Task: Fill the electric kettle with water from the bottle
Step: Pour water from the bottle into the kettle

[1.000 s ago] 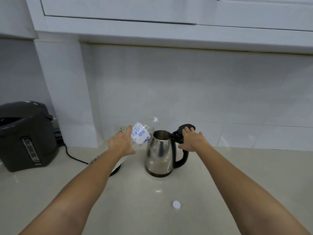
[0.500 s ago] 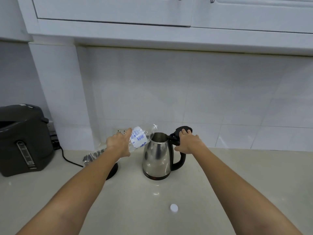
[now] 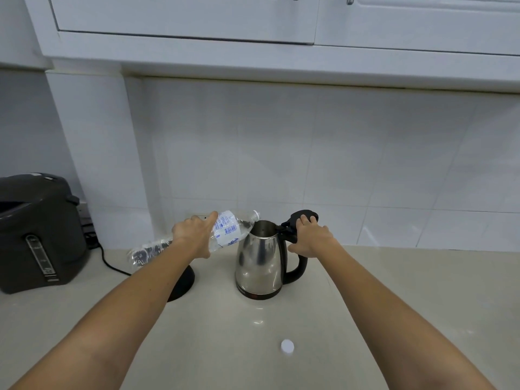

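Note:
A steel electric kettle (image 3: 260, 258) with a black handle stands on the counter, its lid (image 3: 302, 216) tipped open behind the mouth. My right hand (image 3: 309, 236) rests on top of the handle and holds the lid back. My left hand (image 3: 195, 236) grips a clear plastic bottle (image 3: 228, 230) with a blue-printed label. The bottle lies almost level, its open neck at the kettle's left rim and its base pointing left. A white bottle cap (image 3: 287, 346) lies on the counter in front of the kettle.
The kettle's black round base (image 3: 184, 281) sits left of it, partly under my left forearm. A dark hot-water dispenser (image 3: 36, 235) stands at far left, its cord (image 3: 108, 261) trailing on the beige counter (image 3: 394, 277). White tiled wall and cabinets rise behind.
The bottle's neck has tilted down from pointing upward to nearly level at the kettle's rim. My right hand stays on the handle and lid. The camera has shifted slightly.

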A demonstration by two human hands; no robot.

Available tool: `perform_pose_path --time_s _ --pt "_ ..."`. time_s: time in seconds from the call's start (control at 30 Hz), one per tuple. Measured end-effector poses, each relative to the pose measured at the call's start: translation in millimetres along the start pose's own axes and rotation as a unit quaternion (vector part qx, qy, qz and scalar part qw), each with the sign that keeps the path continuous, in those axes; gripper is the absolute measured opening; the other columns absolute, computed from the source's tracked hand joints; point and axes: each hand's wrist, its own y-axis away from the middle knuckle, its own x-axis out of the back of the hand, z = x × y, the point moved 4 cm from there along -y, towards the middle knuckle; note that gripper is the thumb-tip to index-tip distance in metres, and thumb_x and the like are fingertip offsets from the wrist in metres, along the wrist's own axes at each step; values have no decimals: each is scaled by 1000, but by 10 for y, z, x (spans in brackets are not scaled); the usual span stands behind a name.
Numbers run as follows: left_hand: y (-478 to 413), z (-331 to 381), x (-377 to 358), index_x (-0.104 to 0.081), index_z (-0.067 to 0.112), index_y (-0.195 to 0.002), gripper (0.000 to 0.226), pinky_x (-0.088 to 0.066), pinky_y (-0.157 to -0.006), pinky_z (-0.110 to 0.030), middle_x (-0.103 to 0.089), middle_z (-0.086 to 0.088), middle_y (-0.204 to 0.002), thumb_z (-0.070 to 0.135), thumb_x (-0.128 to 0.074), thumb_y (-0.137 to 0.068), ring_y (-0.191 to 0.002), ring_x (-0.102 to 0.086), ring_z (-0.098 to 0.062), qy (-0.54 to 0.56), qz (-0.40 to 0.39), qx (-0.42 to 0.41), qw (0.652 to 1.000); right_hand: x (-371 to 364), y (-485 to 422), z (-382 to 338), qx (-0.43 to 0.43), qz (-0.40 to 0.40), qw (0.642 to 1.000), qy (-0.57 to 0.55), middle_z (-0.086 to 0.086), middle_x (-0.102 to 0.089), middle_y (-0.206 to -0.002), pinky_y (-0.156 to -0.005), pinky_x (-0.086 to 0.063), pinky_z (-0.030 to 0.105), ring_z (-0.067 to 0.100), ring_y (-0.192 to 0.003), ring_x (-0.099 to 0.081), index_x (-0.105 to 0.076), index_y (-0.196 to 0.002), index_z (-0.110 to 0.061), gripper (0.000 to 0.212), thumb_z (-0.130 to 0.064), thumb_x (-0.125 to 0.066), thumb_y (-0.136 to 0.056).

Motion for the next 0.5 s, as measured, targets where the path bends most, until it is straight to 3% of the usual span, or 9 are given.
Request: perform_pose_path --time_s 0.5 --pt "-72 -25 64 -21 25 -139 88 -47 -63 -31 -46 -5 -90 32 -76 -71 -75 -50 -22 -29 3 -6 1000 -19 -9 12 2 3 1000 -12 8 -11 -161 -112 -30 47 29 -148 -11 -16 -152 -5 84 -43 -54 -88"
